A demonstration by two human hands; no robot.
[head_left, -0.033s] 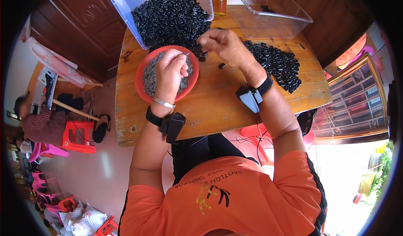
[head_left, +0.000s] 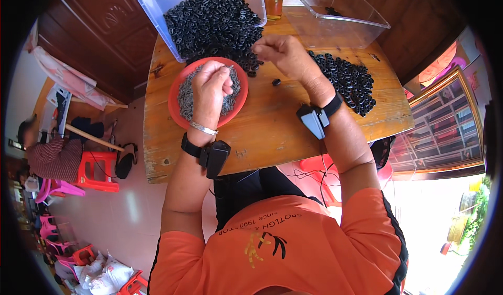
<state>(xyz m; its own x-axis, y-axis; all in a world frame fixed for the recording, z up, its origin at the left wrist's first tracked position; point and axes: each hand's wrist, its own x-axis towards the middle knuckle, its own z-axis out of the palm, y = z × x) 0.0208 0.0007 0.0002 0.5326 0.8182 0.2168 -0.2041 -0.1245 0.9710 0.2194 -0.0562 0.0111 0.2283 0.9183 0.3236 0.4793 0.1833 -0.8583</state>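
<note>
My left hand [head_left: 211, 85] is closed, thumb against curled fingers, above a red bowl [head_left: 173, 106] of small grey metal pieces [head_left: 186, 97]. A tiny bit shows at its fingertips, too small to name. My right hand [head_left: 285, 59] is pinched closed just beyond the bowl, near loose black pieces [head_left: 252, 67]; whatever its fingertips hold is hidden. One small black oval piece [head_left: 276, 82] lies alone on the table below that hand. A spread pile of black oval pieces [head_left: 348, 82] lies to the right of my right wrist.
A clear plastic bin [head_left: 153, 17], tipped toward me, spills black two-holed pieces [head_left: 209, 19] onto the wooden table [head_left: 251, 132]. Behind stand a jar [head_left: 273, 4] of amber liquid and another clear bin [head_left: 361, 30]. Another person [head_left: 55, 156] sits at the far left near a red stool [head_left: 98, 169].
My right hand has shifted slightly to the right, away from the bowl. My left hand has barely moved and stays closed over the bowl.
</note>
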